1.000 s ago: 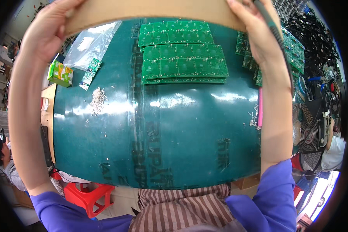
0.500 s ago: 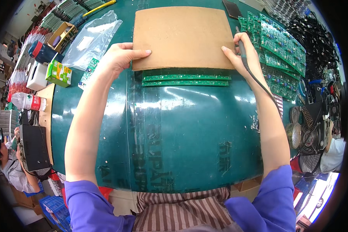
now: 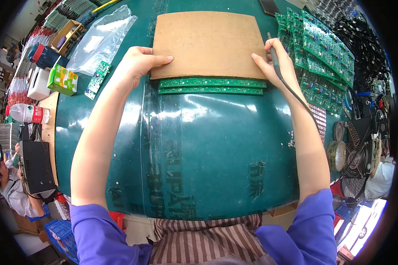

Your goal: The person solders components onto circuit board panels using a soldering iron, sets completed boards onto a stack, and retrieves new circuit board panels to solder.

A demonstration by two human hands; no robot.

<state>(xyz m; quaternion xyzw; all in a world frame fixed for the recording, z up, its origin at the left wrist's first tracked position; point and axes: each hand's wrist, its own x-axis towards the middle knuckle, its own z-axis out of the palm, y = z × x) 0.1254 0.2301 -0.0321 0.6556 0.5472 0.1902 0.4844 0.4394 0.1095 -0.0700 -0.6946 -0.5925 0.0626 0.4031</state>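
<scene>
A flat brown cardboard sheet (image 3: 208,44) is held level between my two hands over the table's far middle. My left hand (image 3: 138,65) grips its left edge, thumb on top. My right hand (image 3: 281,62) pinches the right edge with its thumb on top and also holds a soldering iron (image 3: 275,61), whose tip points away and whose dark cord trails along my forearm. Narrow green circuit boards (image 3: 211,87) show in rows just below the sheet's near edge; whatever lies beneath the cardboard is hidden.
Stacked green circuit boards (image 3: 325,48) stand at the far right. At left are a small circuit board (image 3: 97,79), a plastic bag (image 3: 104,39), a green carton (image 3: 63,80), a bottle (image 3: 28,114) and a black box (image 3: 36,167). A fan (image 3: 354,152) stands right. People sit at both sides.
The cardboard has come slightly nearer to me, closing the gap to the narrow boards. Both hands keep their hold on it. The whole view has shifted slightly.
</scene>
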